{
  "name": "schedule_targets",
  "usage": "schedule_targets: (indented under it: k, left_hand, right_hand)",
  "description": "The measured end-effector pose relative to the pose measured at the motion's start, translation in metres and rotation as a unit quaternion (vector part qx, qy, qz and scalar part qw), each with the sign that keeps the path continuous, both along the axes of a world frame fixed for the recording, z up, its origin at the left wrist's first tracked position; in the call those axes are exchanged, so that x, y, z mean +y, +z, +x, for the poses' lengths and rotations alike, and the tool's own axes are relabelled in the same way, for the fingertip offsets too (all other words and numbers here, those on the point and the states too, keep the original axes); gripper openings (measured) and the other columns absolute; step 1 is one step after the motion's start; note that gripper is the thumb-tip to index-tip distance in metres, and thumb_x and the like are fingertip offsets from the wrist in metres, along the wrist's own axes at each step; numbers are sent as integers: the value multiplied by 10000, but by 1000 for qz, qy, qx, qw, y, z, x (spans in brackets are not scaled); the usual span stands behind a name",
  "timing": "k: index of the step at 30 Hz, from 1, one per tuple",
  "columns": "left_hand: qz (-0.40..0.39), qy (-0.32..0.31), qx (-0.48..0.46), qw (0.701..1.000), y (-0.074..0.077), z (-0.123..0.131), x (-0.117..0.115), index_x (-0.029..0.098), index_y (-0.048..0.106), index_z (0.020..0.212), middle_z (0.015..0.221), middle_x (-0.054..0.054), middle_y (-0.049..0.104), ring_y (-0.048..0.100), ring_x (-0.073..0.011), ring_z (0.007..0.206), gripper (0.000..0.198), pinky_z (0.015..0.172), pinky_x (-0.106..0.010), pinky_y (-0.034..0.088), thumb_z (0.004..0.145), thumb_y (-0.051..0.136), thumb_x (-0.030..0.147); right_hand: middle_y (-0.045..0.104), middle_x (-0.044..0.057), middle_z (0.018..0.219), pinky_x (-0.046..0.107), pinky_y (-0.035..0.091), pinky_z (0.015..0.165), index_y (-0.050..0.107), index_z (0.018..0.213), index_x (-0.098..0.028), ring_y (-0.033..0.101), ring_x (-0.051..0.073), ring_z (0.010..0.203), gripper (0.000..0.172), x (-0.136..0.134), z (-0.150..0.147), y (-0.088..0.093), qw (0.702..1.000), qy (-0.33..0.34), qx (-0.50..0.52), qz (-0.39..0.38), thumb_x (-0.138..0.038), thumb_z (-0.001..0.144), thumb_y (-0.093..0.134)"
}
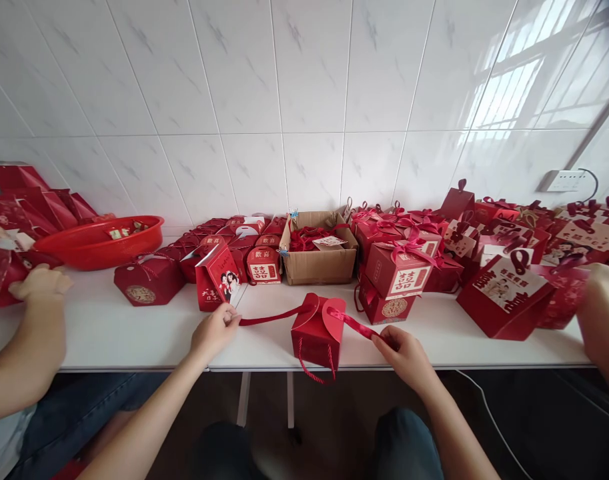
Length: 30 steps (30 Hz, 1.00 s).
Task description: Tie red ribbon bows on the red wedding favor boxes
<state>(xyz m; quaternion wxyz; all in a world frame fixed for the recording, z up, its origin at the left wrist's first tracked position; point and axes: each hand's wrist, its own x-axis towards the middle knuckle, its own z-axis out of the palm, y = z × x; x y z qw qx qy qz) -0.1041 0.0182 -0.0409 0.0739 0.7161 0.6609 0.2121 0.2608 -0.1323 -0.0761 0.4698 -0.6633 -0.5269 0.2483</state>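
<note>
A small red gift box (317,337) stands at the front edge of the white table, its rope handle hanging over the edge. A red ribbon (359,325) passes through its top and stretches out to both sides. My left hand (217,331) pinches the ribbon's left end, beside a red box with a printed couple (217,277). On the other side, my right hand (404,353) has its fingers closed on the ribbon's right end.
Behind stands a cardboard box (321,267) of red ribbons. Stacked red boxes (399,267) are to its right, a red basin (104,247) at the left. Other people's hands (41,283) work at both sides.
</note>
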Motion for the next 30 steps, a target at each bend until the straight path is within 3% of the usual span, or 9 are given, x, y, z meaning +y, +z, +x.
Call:
schedule_targets:
  k: [2,5,8,11,15,19,24,27,30]
  left_hand:
    - [17,1,-57,998,1,1,-2,218,496,823,698,-4,622,601,-175,672,234,620,-244,424,820,424,441]
    - [8,-27,-122,992,7,13,-19,201,524,793,634,1,560,563,-163,623,399,608,-246,442,848,320,540]
    - [-107,-124,-232,959,15,37,-46,187,577,748,516,31,466,476,-141,502,542,517,-246,411,851,286,632]
    - [-207,-192,-317,905,18,60,-66,181,545,625,490,33,429,408,-122,473,577,487,-245,350,838,328,672]
    - [-246,-230,-319,886,11,76,-70,179,468,507,501,15,459,351,-100,449,648,479,-245,288,856,265,686]
    - [-309,-233,-310,869,3,80,-65,174,477,494,490,5,489,329,-87,409,695,469,-246,261,844,216,714]
    - [-361,-205,-294,861,1,85,-63,171,495,412,424,-18,471,358,-93,388,778,457,-248,289,829,158,735]
    - [-353,-199,-356,842,0,89,-64,153,677,766,479,14,513,391,-89,390,736,455,-228,316,832,225,731]
    - [-230,-162,-466,839,-1,92,-63,194,516,1270,709,-8,617,524,-115,533,673,523,-233,402,850,322,683]
  right_hand:
    - [611,46,755,325,432,648,568,822,-200,560,207,717,299,-8,-7,-3,996,-64,-22,55,-489,760,611]
    - [616,117,1038,400,441,819,608,956,-207,556,283,989,344,-22,-26,-4,976,-159,-36,141,-492,764,623]
    - [627,81,803,345,461,661,643,880,-194,587,217,724,350,-33,-54,-4,989,-62,97,97,-529,819,563]
    - [581,19,634,271,393,476,629,1065,-167,488,131,487,530,-34,-84,-5,957,40,285,24,-611,779,584]
    - [567,-17,550,215,314,417,512,1288,-144,416,89,424,769,-30,-108,-8,919,29,393,5,-658,726,620]
    - [612,-10,535,195,288,386,308,1446,-154,442,98,389,932,-24,-111,-9,899,45,434,-30,-686,734,588]
    - [561,-58,469,168,233,371,281,1448,-260,432,93,356,857,-12,-97,-3,854,46,516,-57,-628,750,613]
    - [501,-98,488,168,251,400,304,1402,-331,381,72,390,773,-7,-87,-1,818,16,574,17,-528,753,675]
    - [513,-74,563,198,328,451,478,1223,-310,414,87,470,517,-5,-81,-1,820,-23,565,88,-465,775,684]
